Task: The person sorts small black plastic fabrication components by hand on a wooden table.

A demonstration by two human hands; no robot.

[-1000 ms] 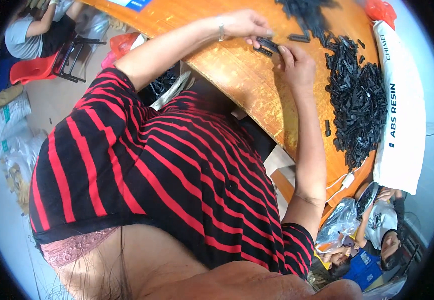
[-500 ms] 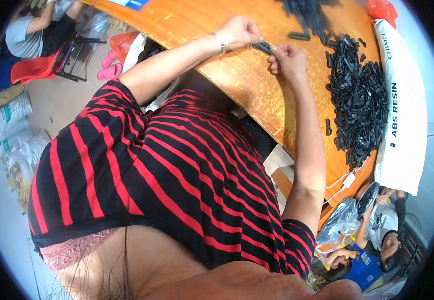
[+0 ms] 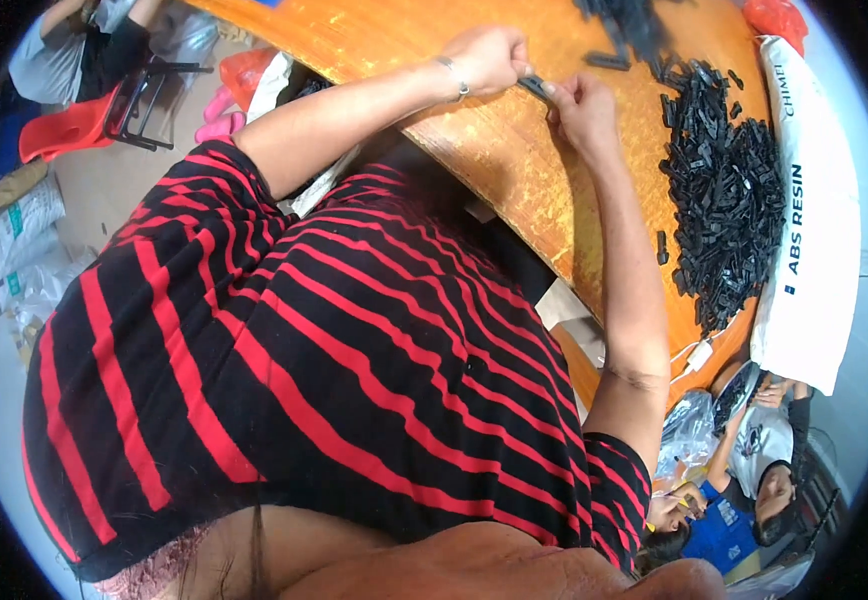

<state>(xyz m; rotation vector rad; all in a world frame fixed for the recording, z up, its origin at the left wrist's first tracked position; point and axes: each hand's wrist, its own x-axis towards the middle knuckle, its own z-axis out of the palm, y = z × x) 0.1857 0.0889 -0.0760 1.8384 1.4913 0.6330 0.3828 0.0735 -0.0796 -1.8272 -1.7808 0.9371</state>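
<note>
Over the wooden table point(image 3: 514, 170), my left hand point(image 3: 489, 62) and my right hand point(image 3: 586, 108) face each other with a small black plastic part point(image 3: 536, 88) between them. The part is narrow and elongated. My left fingers are closed on its left end. Its other end sits in a pinch of my right thumb and fingers. Another black plastic part point(image 3: 607, 61) lies on the table just beyond my right hand. To the right spreads a large heap of similar black parts point(image 3: 724, 200).
A second pile of black parts point(image 3: 634, 28) lies at the far side. A long white sack point(image 3: 814, 220) borders the table's right edge, with a red plastic bag point(image 3: 774, 22) behind it. A white cable connector point(image 3: 699, 355) is near the heap. Other people sit lower right and upper left, near a red chair point(image 3: 69, 125).
The view has shifted slightly. Both hands still hold the black part between them, at almost the same spot over the table.
</note>
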